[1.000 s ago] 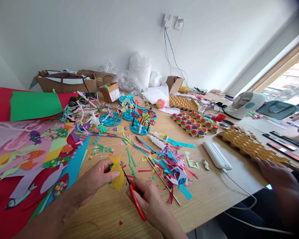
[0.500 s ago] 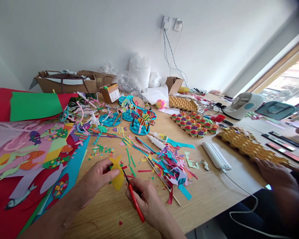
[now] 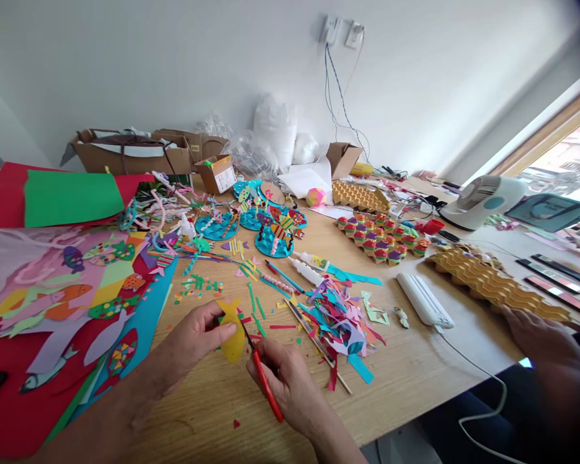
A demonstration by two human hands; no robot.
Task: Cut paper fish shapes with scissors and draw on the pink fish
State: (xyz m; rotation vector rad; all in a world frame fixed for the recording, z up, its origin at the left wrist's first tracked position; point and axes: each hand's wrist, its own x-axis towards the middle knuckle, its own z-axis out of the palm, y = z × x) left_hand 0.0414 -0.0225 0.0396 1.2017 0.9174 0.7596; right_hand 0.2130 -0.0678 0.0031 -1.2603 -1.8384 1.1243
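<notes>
Between the thumb and fingers of my left hand [image 3: 203,335] is a yellow paper fish [image 3: 232,347], held above the wooden table with its tail up. My right hand [image 3: 283,380] is closed around a pair of red-handled scissors [image 3: 267,388]. The dark blades point up and lie against the right edge of the fish; whether they are parted I cannot tell. Green and red paper strips [image 3: 281,327] lie just behind the hands. A heap of colourful paper scraps [image 3: 341,316] spreads to the right of the scissors.
Paper fish on coloured sheets [image 3: 72,293] cover the left side. Blue decorated discs [image 3: 273,243], glue bottles [image 3: 308,272] and painted egg cartons [image 3: 381,238] stand farther back. At right are a white power bank [image 3: 424,301], a fan [image 3: 481,201] and another person's hand [image 3: 536,335] by an egg tray.
The view has shifted slightly, so most things sit a little farther right. Both hands keep their hold on the fish and scissors, with the blades still at the fish's right edge.
</notes>
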